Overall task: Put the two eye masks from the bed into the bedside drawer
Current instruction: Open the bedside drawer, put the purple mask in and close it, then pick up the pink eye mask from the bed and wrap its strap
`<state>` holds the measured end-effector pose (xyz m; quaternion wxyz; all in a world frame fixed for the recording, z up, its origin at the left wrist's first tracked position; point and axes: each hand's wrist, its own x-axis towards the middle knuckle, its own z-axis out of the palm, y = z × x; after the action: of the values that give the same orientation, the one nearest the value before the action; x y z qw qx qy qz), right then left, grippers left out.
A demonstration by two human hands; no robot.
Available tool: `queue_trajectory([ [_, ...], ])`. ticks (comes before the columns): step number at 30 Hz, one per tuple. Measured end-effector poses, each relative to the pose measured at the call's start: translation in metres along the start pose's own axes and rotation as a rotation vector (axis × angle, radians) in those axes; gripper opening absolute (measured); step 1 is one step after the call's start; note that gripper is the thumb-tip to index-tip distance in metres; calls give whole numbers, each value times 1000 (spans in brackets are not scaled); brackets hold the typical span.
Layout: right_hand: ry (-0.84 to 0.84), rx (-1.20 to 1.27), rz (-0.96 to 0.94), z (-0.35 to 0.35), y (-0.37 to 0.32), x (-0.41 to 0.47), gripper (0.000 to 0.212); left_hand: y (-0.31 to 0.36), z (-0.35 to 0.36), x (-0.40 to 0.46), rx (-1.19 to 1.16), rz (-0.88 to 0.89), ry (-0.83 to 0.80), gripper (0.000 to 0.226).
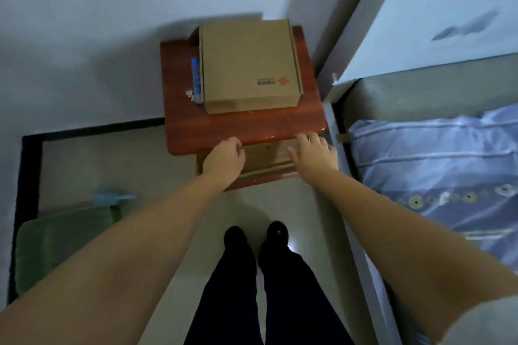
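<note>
A reddish wooden bedside table [244,127] stands against the wall beside the bed [437,165]. Its drawer [266,158] shows just under the front edge of the tabletop, between my two hands. My left hand [224,161] is curled at the drawer's left side, under the tabletop edge. My right hand [315,152] rests with fingers spread on the drawer's right side. Neither hand holds anything I can see. No eye mask is in view.
A closed cardboard box [251,64] sits on the tabletop, with a blue tube [196,78] and small white bits at its left. A blue striped pillow [431,154] lies on the bed. A green mat [64,244] lies on the floor at left. My legs [260,283] stand below.
</note>
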<state>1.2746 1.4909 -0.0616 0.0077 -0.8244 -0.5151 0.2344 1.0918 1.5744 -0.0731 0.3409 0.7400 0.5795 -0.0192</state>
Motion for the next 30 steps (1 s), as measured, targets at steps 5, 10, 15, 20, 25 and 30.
queue_trajectory([
  [5,170,-83,126,-76,59,-27,51,117,-30,-7,250,480,102,38],
  [10,306,-20,324,-137,144,-50,48,236,-13,-8,435,769,68,37],
  [15,365,13,514,-176,271,-80,49,366,40,-9,536,950,53,40],
  [20,321,12,644,-204,394,-100,51,482,114,-10,500,1007,-14,42],
  [25,230,29,721,-219,498,-96,50,559,192,-3,497,1044,-130,39],
  [30,200,132,755,-213,573,-42,51,615,269,47,587,1090,-246,41],
])
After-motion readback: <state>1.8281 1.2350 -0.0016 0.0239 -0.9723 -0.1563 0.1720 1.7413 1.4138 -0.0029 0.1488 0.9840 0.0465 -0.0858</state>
